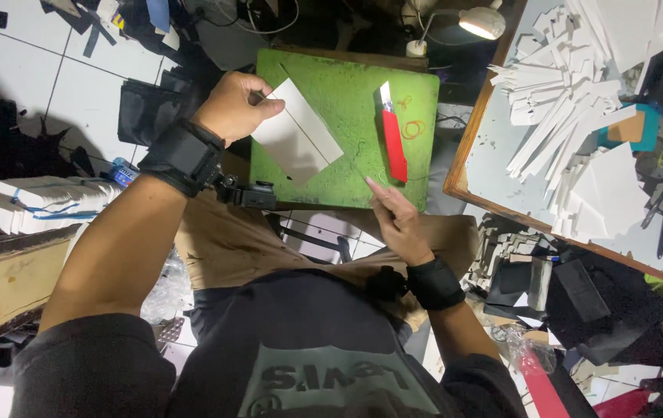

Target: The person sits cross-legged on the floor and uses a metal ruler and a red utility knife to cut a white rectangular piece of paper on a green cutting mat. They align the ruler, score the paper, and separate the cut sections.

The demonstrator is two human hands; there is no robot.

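A white card (297,135), a long rectangle, lies on a green cutting mat (362,166) balanced across the lap of a seated person, its long axis running diagonally from the mat's upper left toward the lower centre. The left hand (235,107) rests on the card's upper-left end, fingers curled down over that corner and pinning it to the mat; whether the thumb reaches under the edge cannot be told. Just to the right of the card, apart from it, a red utility knife (393,139) lies on the mat, its long axis nearly upright in the view, pale blade end pointing away from the body and handle end toward it. The right hand (397,220) sits at the mat's near edge directly below the knife's handle, holding nothing, fingers loosely extended with the fingertips close to the handle end but not seen touching it. That puts the right hand far nearer the knife, while the left is the one on the card. Both wrists carry black straps. A desk lamp (480,22) glows beyond the mat, and a table (494,147) stacked with cut white pieces (571,93) stands to the right.
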